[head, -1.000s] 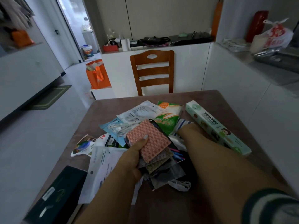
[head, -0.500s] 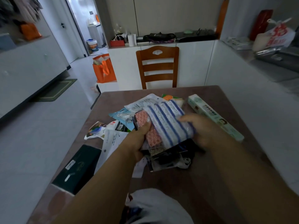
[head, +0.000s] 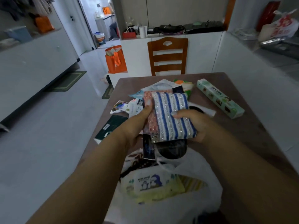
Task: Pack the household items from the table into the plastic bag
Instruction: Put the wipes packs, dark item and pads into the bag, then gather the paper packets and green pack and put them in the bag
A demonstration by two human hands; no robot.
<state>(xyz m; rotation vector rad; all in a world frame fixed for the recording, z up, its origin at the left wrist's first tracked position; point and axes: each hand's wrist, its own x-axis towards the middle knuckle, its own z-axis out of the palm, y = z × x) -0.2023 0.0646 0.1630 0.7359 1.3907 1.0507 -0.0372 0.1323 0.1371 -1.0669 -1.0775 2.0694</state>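
Now you are holding a whole stack rather than a single piece: the blue-and-white striped scrubbing pad in clear wrap (head: 171,115) is lying on top of the pink bumpy pad (head: 149,117), where a second ago the pink pad was alone in your left hand and the striped one was still down in the pile. Your left hand (head: 135,125) is keeping its grip pressed on the stack's left edge, thumb on top of the pink pad, and your right hand (head: 194,122) is clamping the right edge, thumb flat on the stripes. Darker packets are hanging under the stack, too shadowed to identify.

You are also pulling the stack toward you. It is hovering above the near edge of the brown desk (head: 242,126), just above the mouth of the white plastic bag (head: 186,206), which has only come into view in the last moment. A yellow-green pack of wipes with a penguin label (head: 152,186) is already sitting inside.

So this batch looks ready to drop. Left on the desk are the long pale green box (head: 220,98), the loose sachets (head: 127,107) and the dark green box (head: 110,128).
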